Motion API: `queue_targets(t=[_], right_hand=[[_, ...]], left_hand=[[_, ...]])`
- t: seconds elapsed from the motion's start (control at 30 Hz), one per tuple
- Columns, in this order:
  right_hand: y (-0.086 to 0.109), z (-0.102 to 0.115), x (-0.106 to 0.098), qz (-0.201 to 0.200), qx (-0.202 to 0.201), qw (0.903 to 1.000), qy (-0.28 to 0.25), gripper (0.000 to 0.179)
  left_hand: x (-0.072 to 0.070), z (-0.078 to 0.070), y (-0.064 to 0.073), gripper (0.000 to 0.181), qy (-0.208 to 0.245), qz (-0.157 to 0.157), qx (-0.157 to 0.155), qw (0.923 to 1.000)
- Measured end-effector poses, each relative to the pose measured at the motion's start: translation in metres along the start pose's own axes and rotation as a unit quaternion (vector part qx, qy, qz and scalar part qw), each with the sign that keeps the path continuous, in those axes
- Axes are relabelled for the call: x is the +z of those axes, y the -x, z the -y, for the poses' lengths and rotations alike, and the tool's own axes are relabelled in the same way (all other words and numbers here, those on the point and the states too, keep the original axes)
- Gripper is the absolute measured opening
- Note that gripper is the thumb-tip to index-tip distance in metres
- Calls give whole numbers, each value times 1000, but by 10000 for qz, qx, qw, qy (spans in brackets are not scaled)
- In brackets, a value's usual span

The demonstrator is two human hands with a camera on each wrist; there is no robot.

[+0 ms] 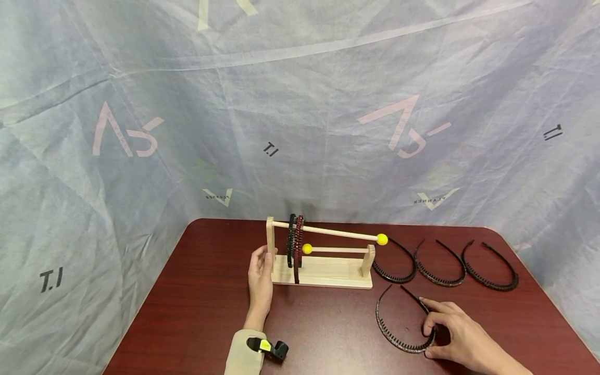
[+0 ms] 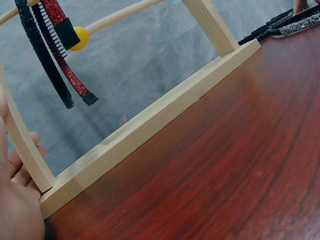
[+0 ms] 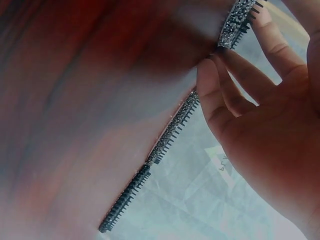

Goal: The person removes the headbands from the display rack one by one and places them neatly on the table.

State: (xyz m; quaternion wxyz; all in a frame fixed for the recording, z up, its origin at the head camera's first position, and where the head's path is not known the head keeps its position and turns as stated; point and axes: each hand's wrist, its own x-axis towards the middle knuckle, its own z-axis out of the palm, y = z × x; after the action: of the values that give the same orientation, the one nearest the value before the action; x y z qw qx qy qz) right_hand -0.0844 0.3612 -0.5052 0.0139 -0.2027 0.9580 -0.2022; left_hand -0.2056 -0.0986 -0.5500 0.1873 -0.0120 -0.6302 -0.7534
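Observation:
A wooden stand [image 1: 328, 273] is on the table, and my left hand [image 1: 260, 281] grips its left post, thumb in front and fingers behind. From its upper rod [image 1: 347, 233] hang a black headband [image 2: 42, 60] and a glittery red headband [image 2: 75, 80], side by side toward the left post. My right hand [image 1: 461, 333] pinches the right side of a dark glittery toothed headband [image 1: 398, 342] near the front of the table, ends pointing away from me. The right wrist view shows part of that headband [image 3: 237, 22] between thumb and fingers.
Right of the stand lie three dark headbands in a row: one by the right post [image 1: 397, 279], one in the middle [image 1: 442, 282] and one at the far right [image 1: 499, 286]. Yellow balls cap the upper rod and the lower rod [image 1: 339, 250]. A grey printed cloth [image 1: 300, 130] hangs behind the table.

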Motion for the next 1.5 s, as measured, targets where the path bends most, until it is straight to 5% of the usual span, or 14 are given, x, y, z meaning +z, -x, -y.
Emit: queue_targets(t=[0.27, 0.5, 0.73, 1.1, 1.5], right_hand=[[-1, 0, -9, 381, 103, 9990, -196, 47], [-5, 11, -21, 251, 3, 9997, -33, 45], [-14, 35, -33, -362, -410, 9985, -60, 39], [-34, 81, -44, -1197, -1381, 9831, -124, 46], [-64, 120, -46, -2216, -1950, 9549, -324, 49]], left_hand=[[2, 0, -1, 34, -147, 77, -72, 9998], [5, -1, -2, 34, -128, 124, -2, 9998], [7, -2, -4, 34, -118, 60, 36, 9999], [3, 2, -3, 34, -139, 37, -34, 9999], [-1, 0, 2, 34, -79, 64, -132, 9999]])
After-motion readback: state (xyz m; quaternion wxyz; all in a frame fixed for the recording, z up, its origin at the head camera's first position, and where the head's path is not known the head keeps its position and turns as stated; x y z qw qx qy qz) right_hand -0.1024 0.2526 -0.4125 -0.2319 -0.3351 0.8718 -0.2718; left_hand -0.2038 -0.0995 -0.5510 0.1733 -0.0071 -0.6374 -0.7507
